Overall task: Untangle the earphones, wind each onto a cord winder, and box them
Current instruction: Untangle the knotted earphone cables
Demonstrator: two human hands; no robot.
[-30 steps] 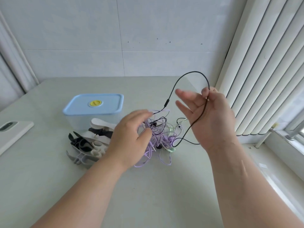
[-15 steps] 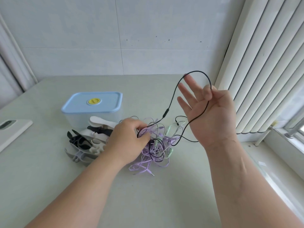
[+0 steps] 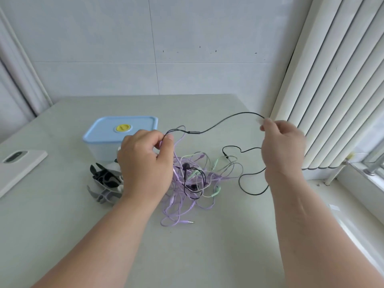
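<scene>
L hand (image 3: pixel 145 163) and R hand (image 3: pixel 282 150) both up over the surface (image 3: pixel 62 235), a black earphone cord (image 3: pixel 194 132) strung between them. L fingers (image 3: pixel 167 140) curled, pinching the cord just above the tangle (image 3: pixel 187 183). R fingers (image 3: pixel 268 123) pinch it further along, a bit blurred. Below the R hand the rest of the black cord loops down onto the surface twd the right edge.

Tangle of purple, pale-green and black earphones lies mid-surface, under and between the hands. A purple jack plug (image 3: pixel 190 221) sticks out on its near side.

Clear box w/ blue lid (image 3: pixel 120 129), lid on, sits twd the far-left part, behind the L hand. Cord winders (image 3: pixel 106 183), black, white and grey, piled just in front of the box, partly hidden by the L hand. White flat device (image 3: pixel 18 165) at the left edge.
</scene>
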